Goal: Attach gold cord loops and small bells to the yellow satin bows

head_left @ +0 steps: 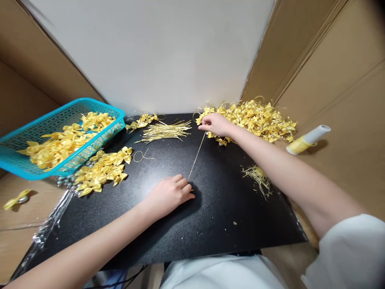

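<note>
A thin gold cord (197, 154) runs taut between my two hands above the black board. My left hand (172, 195), low and near the middle, is closed on its near end, the fingertips partly turned out of sight. Farther off, my right hand (217, 124) pinches the other end, in front of the large heap of yellow bows with gold cord loops (255, 116). Left of that hand lies a bundle of cut gold cords (167, 131). One loose cord (144, 156) curls on the board beside a pile of yellow ribbon bows (104, 170).
A blue plastic basket (18, 138) with more yellow bows stands at the left. Silver bells (64, 181) lie by its near edge. Cord scraps (258, 180) sit under my right forearm. A white roll with yellow ribbon (308, 139) is at the right; cardboard walls enclose both sides.
</note>
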`<state>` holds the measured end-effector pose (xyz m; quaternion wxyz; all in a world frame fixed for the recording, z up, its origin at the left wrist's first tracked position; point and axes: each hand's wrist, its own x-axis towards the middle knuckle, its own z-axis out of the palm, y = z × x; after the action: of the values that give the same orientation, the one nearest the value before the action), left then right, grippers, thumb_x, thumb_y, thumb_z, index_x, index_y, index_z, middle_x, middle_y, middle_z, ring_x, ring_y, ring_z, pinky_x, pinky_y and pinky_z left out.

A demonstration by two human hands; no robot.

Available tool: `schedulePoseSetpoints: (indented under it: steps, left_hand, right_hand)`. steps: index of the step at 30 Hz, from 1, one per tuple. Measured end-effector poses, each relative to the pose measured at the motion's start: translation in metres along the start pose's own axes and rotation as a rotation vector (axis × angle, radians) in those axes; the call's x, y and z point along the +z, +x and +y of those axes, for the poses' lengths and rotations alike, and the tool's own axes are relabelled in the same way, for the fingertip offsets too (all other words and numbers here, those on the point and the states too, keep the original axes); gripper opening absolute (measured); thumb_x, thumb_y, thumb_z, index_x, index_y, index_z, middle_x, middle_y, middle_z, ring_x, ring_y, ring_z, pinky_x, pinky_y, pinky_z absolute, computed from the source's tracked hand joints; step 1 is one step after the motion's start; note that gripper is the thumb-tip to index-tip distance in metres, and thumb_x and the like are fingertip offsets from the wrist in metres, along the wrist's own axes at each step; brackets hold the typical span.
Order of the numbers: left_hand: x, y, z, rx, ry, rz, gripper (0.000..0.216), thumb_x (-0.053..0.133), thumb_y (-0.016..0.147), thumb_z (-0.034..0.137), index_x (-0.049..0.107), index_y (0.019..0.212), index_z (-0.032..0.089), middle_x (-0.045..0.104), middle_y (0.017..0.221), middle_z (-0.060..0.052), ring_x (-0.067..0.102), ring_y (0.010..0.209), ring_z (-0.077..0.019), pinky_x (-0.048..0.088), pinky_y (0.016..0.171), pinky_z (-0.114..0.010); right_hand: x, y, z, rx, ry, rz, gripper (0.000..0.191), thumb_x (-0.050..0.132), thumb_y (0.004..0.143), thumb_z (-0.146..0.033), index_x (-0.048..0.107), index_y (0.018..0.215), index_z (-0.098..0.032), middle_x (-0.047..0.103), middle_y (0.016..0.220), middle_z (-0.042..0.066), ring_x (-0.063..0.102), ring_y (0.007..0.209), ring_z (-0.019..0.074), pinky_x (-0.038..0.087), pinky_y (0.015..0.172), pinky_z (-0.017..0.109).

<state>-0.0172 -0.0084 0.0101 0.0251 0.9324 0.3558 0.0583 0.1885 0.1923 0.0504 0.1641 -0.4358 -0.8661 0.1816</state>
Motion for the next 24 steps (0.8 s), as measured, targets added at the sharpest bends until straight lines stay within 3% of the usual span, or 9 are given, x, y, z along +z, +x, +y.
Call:
schedulePoseSetpoints:
  steps: [4, 8, 14, 16, 18, 22, 24]
  left_hand:
    - [0.001, -0.007, 0.014, 0.000, 0.006, 0.015, 0.032, 0.051, 0.094, 0.041, 0.067, 0.089, 0.015, 0.065, 0.078, -0.008, 0.057, 0.073, -0.0204, 0.047, 0.065, -0.031]
    - [0.004, -0.028, 0.021, -0.021, -0.070, 0.081, 0.044, 0.053, 0.093, 0.042, 0.059, 0.124, 0.012, 0.068, 0.113, -0.014, 0.061, 0.096, -0.0259, 0.052, 0.081, -0.038]
    - [-0.001, -0.045, -0.003, 0.124, -0.257, -0.006, 0.069, 0.059, 0.088, 0.041, 0.035, 0.149, 0.020, 0.052, 0.144, -0.012, 0.053, 0.123, -0.0316, 0.043, 0.102, -0.046]
    - [-0.005, -0.040, -0.017, 0.191, -0.378, -0.043, 0.068, 0.062, 0.086, 0.040, 0.039, 0.148, 0.022, 0.052, 0.144, -0.011, 0.048, 0.130, -0.0319, 0.041, 0.106, -0.045]
    - [-0.007, -0.032, -0.027, 0.228, -0.502, -0.045, 0.057, 0.065, 0.084, 0.036, 0.052, 0.138, 0.023, 0.060, 0.137, -0.011, 0.049, 0.130, -0.0308, 0.040, 0.107, -0.045]
    - [-0.003, -0.013, -0.033, 0.223, -0.653, 0.044, 0.030, 0.068, 0.084, 0.028, 0.071, 0.113, 0.024, 0.074, 0.113, -0.009, 0.063, 0.112, -0.0260, 0.041, 0.104, -0.043]
    - [0.002, -0.008, -0.032, 0.208, -0.668, 0.079, 0.025, 0.066, 0.085, 0.023, 0.073, 0.109, 0.025, 0.074, 0.113, -0.008, 0.063, 0.111, -0.0246, 0.043, 0.102, -0.041]
  right_hand:
    - [0.002, 0.000, -0.002, -0.023, -0.030, 0.003, 0.031, 0.064, 0.087, -0.028, 0.048, 0.062, -0.018, 0.051, 0.066, -0.001, 0.043, 0.064, 0.0116, 0.029, 0.064, 0.028]
    - [0.003, -0.003, -0.008, -0.058, -0.063, 0.006, 0.030, 0.063, 0.087, -0.029, 0.050, 0.063, -0.018, 0.051, 0.066, -0.001, 0.044, 0.066, 0.0122, 0.030, 0.066, 0.028]
    - [-0.012, -0.015, -0.020, -0.125, -0.134, 0.029, 0.027, 0.061, 0.088, -0.031, 0.054, 0.066, -0.017, 0.051, 0.066, -0.001, 0.046, 0.071, 0.0134, 0.031, 0.069, 0.028]
    - [-0.021, -0.022, -0.024, -0.128, -0.146, 0.018, 0.026, 0.060, 0.087, -0.031, 0.055, 0.067, -0.017, 0.051, 0.065, -0.001, 0.046, 0.069, 0.0129, 0.031, 0.067, 0.028]
    - [-0.032, -0.031, -0.028, -0.122, -0.154, -0.002, 0.024, 0.060, 0.086, -0.032, 0.056, 0.068, -0.017, 0.052, 0.065, -0.001, 0.045, 0.065, 0.0122, 0.032, 0.065, 0.028]
    - [-0.049, -0.049, -0.036, -0.159, -0.160, -0.056, 0.012, 0.060, 0.078, -0.023, 0.056, 0.069, -0.017, 0.055, 0.069, 0.000, 0.047, 0.066, 0.0129, 0.034, 0.065, 0.028]
    - [-0.054, -0.054, -0.040, -0.189, -0.162, -0.088, 0.007, 0.056, 0.074, -0.015, 0.054, 0.068, -0.017, 0.056, 0.069, 0.001, 0.048, 0.068, 0.0135, 0.034, 0.066, 0.029]
